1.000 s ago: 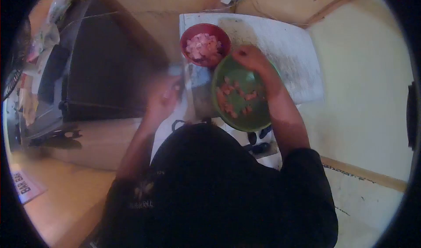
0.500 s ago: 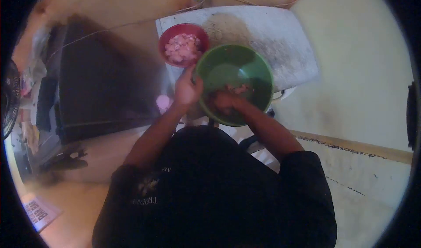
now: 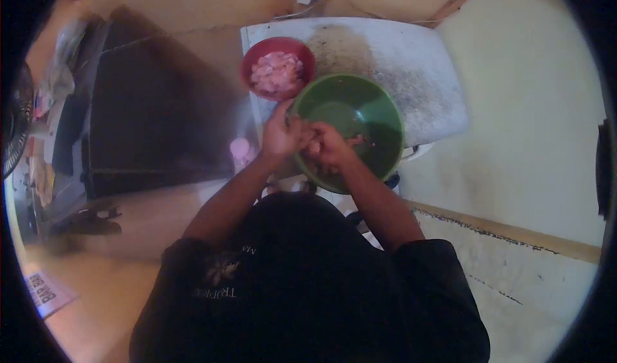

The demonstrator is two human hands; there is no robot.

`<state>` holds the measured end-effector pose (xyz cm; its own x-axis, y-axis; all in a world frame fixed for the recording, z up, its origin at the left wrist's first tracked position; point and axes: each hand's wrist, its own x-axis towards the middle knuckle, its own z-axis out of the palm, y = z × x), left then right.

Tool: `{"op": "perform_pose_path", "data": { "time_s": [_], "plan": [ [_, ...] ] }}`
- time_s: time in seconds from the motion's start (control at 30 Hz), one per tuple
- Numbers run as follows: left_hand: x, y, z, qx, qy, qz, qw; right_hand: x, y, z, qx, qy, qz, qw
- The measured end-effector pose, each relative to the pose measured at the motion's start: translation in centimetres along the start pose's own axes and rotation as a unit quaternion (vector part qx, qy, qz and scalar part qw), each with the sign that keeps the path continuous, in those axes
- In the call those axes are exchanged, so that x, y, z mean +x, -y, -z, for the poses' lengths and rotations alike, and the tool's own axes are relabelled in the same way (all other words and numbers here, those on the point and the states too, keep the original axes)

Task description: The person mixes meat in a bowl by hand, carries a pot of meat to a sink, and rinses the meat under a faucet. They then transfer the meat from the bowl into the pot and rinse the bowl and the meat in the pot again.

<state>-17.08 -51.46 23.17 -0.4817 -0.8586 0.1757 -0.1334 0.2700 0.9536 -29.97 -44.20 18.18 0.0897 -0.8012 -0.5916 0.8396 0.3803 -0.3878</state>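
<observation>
The left hand (image 3: 281, 133) and right hand (image 3: 329, 147) came together with bent fingers over the nine o'clock side of the green bowl (image 3: 379, 103). Their fingers overlapped and were blurred, so whether either hand was clamped on a piece could not be told. The left hand lay at the bowl's rim, its fingers turned inward; the right hand lay over the inside, toward eight o'clock from the middle, with its forearm crossing the near rim.

The meat (image 3: 355, 140), a few small reddish pieces, lay in the green bowl, near the right hand and at about three o'clock from it, apart from its fingers. Any meat beneath the hands was hidden.

The red bowl (image 3: 246, 74) stood between ten and eleven o'clock from the green bowl, close beside it; whether the rims touched could not be told. It held a heap of pale pink pieces (image 3: 277, 72). Both bowls were upright on the white top (image 3: 427, 87), which was stained dark in patches beyond the green bowl, about twelve o'clock. A pink cup (image 3: 240, 148) showed at about nine o'clock from the left hand, apart from it.
</observation>
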Motion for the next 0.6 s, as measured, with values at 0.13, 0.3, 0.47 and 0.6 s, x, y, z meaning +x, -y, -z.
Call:
{"op": "perform_pose_path", "data": {
  "time_s": [0.13, 0.3, 0.47, 0.6],
  "plan": [
    [0.3, 1.5, 0.4, 0.075, 0.006, -0.012, 0.997, -2.8, 2.6, -1.2, 0.081, -0.02, 0.035, 0.996],
    [0.1, 2.1, 0.3, 0.056, -0.005, -0.015, 0.998, -4.5, 8.8, -4.0, 0.005, 0.136, 0.093, 0.986],
    [0.1, 2.4, 0.3, 0.065, -0.008, -0.019, 0.998, 1.3, 13.7, -10.8, -0.318, 0.039, 0.135, 0.938],
    [0.2, 2.3, 0.4, 0.079, -0.025, -0.05, 0.995, 6.6, 14.5, -12.2, -0.697, -0.077, 0.246, 0.669]
  ]
}}
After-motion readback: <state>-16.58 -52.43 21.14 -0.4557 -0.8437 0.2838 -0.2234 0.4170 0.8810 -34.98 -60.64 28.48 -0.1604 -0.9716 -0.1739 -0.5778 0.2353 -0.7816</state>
